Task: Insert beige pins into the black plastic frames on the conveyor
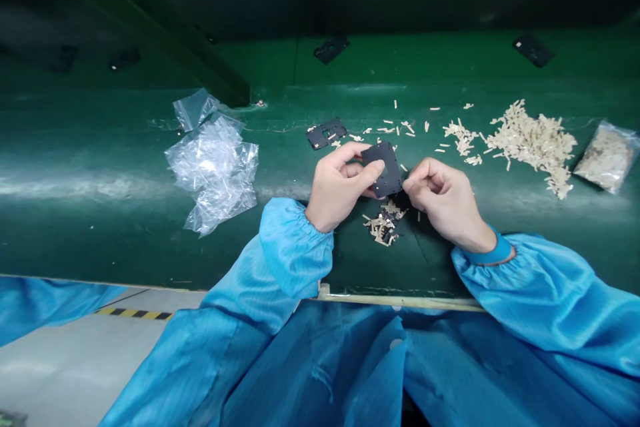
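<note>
My left hand (343, 184) grips a flat black plastic part (388, 164) with a cutout near its middle, the thumb lying across its face. At the part's lower right corner, my right hand (443, 197) has thumb and forefinger pinched together; anything between those fingertips is too small to make out. Below the hands lies a little heap of pale and black strips (384, 224). A second black plastic part (327, 133) rests on the green bench just beyond my left hand. Small beige strips (407, 127) are scattered behind the held part.
Clear plastic bags (213, 164) are bunched on the left. A large pile of beige strips (537, 140) and a filled clear bag (607, 155) lie to the right. More black parts (533, 50) sit along the back. A green post (165, 27) rises behind the bags.
</note>
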`<state>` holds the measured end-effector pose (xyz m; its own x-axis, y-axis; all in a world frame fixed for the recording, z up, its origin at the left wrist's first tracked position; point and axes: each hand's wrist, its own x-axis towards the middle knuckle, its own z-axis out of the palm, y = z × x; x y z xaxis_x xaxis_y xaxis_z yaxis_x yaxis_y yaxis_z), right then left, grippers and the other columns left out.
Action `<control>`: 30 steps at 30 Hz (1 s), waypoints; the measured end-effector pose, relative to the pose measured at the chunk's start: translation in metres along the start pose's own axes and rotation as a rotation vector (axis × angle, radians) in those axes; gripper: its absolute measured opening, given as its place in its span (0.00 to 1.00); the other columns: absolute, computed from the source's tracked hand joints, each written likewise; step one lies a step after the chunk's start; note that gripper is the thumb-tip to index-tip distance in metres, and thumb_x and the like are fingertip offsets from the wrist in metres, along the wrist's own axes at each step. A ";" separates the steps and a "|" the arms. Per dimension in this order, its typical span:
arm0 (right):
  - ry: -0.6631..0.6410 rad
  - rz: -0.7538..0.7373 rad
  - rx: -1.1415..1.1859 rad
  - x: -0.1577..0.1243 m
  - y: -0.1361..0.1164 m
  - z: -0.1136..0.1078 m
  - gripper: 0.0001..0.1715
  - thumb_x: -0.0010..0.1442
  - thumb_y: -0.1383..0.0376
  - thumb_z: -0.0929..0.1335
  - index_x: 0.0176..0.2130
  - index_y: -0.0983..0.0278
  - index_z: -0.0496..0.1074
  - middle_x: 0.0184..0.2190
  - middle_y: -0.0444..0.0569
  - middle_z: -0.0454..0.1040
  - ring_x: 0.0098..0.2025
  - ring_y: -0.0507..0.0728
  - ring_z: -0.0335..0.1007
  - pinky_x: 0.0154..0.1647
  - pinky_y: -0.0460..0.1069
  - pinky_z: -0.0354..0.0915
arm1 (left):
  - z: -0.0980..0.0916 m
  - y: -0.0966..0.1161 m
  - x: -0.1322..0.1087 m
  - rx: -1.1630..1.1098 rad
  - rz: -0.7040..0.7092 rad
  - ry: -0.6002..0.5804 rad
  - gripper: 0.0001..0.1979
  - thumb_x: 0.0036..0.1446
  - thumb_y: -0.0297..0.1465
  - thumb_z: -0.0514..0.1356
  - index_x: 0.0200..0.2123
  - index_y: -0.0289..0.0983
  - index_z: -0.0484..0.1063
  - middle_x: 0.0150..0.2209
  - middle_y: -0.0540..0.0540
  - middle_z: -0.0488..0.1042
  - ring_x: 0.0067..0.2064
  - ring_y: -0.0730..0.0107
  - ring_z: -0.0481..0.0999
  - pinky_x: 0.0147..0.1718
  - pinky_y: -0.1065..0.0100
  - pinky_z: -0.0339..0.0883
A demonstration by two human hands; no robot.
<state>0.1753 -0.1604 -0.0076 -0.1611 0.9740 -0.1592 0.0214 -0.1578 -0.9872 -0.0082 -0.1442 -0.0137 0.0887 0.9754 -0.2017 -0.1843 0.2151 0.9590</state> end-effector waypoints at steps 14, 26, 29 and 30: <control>-0.070 0.095 0.121 -0.002 0.009 -0.003 0.12 0.62 0.62 0.72 0.30 0.62 0.68 0.17 0.37 0.62 0.19 0.47 0.53 0.20 0.46 0.48 | -0.005 -0.005 0.001 -0.017 0.008 -0.037 0.15 0.53 0.39 0.71 0.40 0.38 0.77 0.27 0.52 0.78 0.25 0.73 0.78 0.20 0.73 0.77; -0.098 0.174 0.318 -0.004 0.005 0.000 0.12 0.60 0.64 0.73 0.29 0.62 0.68 0.17 0.37 0.62 0.18 0.46 0.52 0.21 0.46 0.46 | -0.007 -0.007 0.001 -0.031 0.014 -0.064 0.16 0.54 0.41 0.71 0.41 0.39 0.76 0.28 0.53 0.78 0.25 0.73 0.79 0.20 0.73 0.77; -0.110 0.188 0.364 -0.003 0.005 0.000 0.11 0.59 0.65 0.73 0.29 0.62 0.68 0.18 0.37 0.62 0.18 0.46 0.52 0.21 0.46 0.46 | -0.007 -0.007 0.001 -0.055 0.016 -0.073 0.15 0.54 0.40 0.71 0.40 0.39 0.76 0.28 0.53 0.78 0.25 0.74 0.78 0.20 0.73 0.76; -0.117 0.194 0.377 -0.003 0.005 0.000 0.11 0.59 0.65 0.73 0.29 0.62 0.68 0.18 0.37 0.62 0.18 0.46 0.52 0.21 0.46 0.46 | -0.007 -0.006 0.000 -0.055 0.017 -0.074 0.15 0.54 0.41 0.71 0.40 0.39 0.76 0.28 0.53 0.78 0.25 0.73 0.78 0.20 0.73 0.76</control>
<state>0.1754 -0.1641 -0.0117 -0.3007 0.8990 -0.3185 -0.2958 -0.4054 -0.8649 -0.0138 -0.1449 -0.0213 0.1569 0.9732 -0.1684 -0.2400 0.2029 0.9493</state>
